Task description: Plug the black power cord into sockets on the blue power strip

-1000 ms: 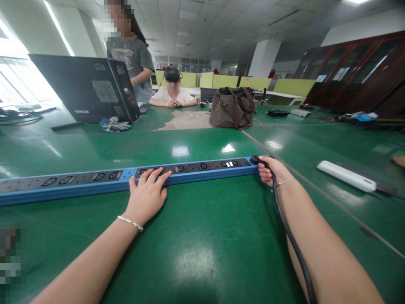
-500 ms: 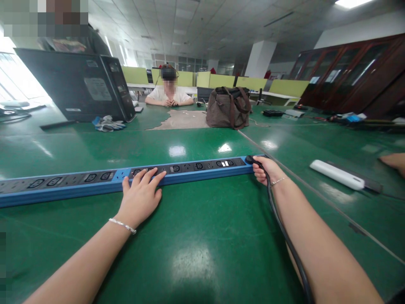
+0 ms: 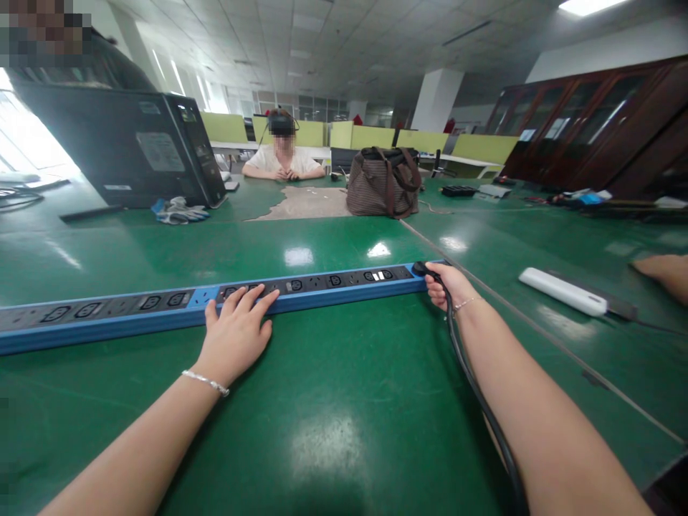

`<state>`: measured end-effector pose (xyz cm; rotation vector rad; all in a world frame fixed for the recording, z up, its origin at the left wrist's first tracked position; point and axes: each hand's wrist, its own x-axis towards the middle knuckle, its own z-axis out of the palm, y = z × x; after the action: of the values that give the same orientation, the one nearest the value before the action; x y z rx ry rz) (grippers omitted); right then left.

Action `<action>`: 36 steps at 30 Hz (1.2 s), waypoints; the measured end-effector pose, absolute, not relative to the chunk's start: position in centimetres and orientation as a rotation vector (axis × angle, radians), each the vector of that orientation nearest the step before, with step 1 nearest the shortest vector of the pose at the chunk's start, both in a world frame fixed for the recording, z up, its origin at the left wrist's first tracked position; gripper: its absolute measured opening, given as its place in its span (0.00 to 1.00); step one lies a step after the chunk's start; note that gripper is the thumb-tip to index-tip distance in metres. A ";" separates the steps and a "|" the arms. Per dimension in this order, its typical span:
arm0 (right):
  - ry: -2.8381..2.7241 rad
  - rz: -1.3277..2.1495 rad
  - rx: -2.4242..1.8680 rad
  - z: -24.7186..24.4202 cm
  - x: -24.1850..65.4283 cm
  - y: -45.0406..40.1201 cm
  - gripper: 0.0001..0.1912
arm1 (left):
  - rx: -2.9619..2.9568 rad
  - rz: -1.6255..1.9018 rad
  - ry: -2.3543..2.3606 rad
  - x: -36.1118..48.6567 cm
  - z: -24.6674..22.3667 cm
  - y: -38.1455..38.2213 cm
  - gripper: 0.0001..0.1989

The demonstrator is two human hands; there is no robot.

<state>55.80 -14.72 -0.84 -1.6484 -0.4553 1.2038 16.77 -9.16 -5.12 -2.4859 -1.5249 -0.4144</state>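
Observation:
A long blue power strip (image 3: 317, 295) with black sockets lies across the green table (image 3: 322, 401). My left hand (image 3: 239, 326) rests on its middle part with the fingers spread, covering some sockets. At the strip's right end, my right hand (image 3: 445, 285) is closed around a thick black cable (image 3: 473, 380) near its round black end (image 3: 418, 269). That end sits against the blue end piece of the strip; whether it is fixed there is hidden. The cable runs down along my right forearm.
A black computer case (image 3: 145, 147) and gloves (image 3: 180, 211) are at the back left. A brown bag (image 3: 383, 183) stands at the back centre. A white bar-shaped device (image 3: 562, 292) and another person's hand (image 3: 663, 274) are at right. Two other people are behind.
The whole view has shifted slightly, so the strip and both hands appear a little further left. Both hands keep their places on the strip and cable. The person behind the case appears further left.

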 end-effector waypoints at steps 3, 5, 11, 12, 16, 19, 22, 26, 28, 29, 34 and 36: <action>-0.440 1.206 -1.649 -0.8 55.7 -14.7 0.20 | -2.494 -0.405 -1.522 16.7 -5.1 -9.1 0.25; -0.435 1.201 -1.690 -0.6 55.7 -14.6 0.20 | -2.493 -0.404 -1.519 16.7 -5.1 -9.1 0.25; -0.464 1.216 -1.734 -0.2 55.9 -14.4 0.20 | -2.486 -0.416 -1.526 16.7 -5.1 -9.1 0.25; -0.467 1.228 -1.730 -0.2 55.9 -14.4 0.20 | -2.491 -0.412 -1.525 16.7 -5.1 -9.1 0.25; -0.462 1.247 -1.750 0.0 56.0 -14.6 0.20 | -2.492 -0.400 -1.521 16.8 -5.1 -9.2 0.25; -0.456 1.232 -1.747 0.0 55.7 -14.7 0.21 | -2.487 -0.396 -1.516 16.8 -5.0 -9.2 0.25; -0.454 1.223 -1.703 -0.2 55.5 -14.8 0.21 | -2.488 -0.390 -1.513 16.7 -5.0 -9.2 0.25; -0.465 1.197 -1.745 -0.2 55.7 -14.7 0.20 | -2.486 -0.390 -1.517 16.7 -5.1 -9.1 0.25; -0.471 1.203 -1.756 -0.1 55.9 -14.5 0.20 | -2.481 -0.399 -1.517 16.7 -5.1 -9.1 0.25; -0.472 1.215 -1.753 0.0 56.0 -14.5 0.20 | -2.480 -0.403 -1.515 16.7 -5.2 -9.1 0.25; -0.466 1.271 -1.810 0.6 56.2 -14.4 0.21 | -2.485 -0.409 -1.510 16.7 -5.2 -9.1 0.25; -0.474 1.250 -1.840 0.7 56.0 -14.4 0.21 | -2.485 -0.409 -1.510 16.7 -5.2 -9.1 0.25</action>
<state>56.01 -14.36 0.74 -1.8398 -0.4737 1.2499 16.71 -9.12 -5.17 -2.4850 -1.5098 -0.4091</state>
